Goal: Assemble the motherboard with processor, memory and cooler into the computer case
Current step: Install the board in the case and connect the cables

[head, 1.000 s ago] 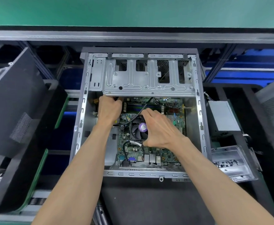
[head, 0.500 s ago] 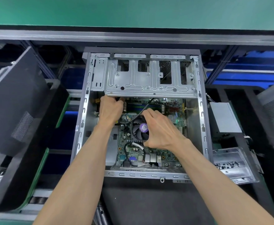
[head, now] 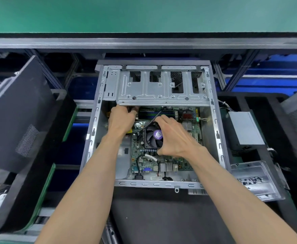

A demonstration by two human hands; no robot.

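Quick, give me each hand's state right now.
Left hand: fingers curled at the motherboard's upper-left edge under the drive cage; the grip is hidden, cannot tell.
Right hand: grips the cooler, fingers above, thumb below.

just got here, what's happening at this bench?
A person is fitting a motherboard into an open computer case. The right hand grips the cooler fan mounted on the board, thumb at its near edge and fingers at its far edge. The left hand reaches under the drive cage at the board's far left corner; its fingertips are hidden. No screws are visible going in.
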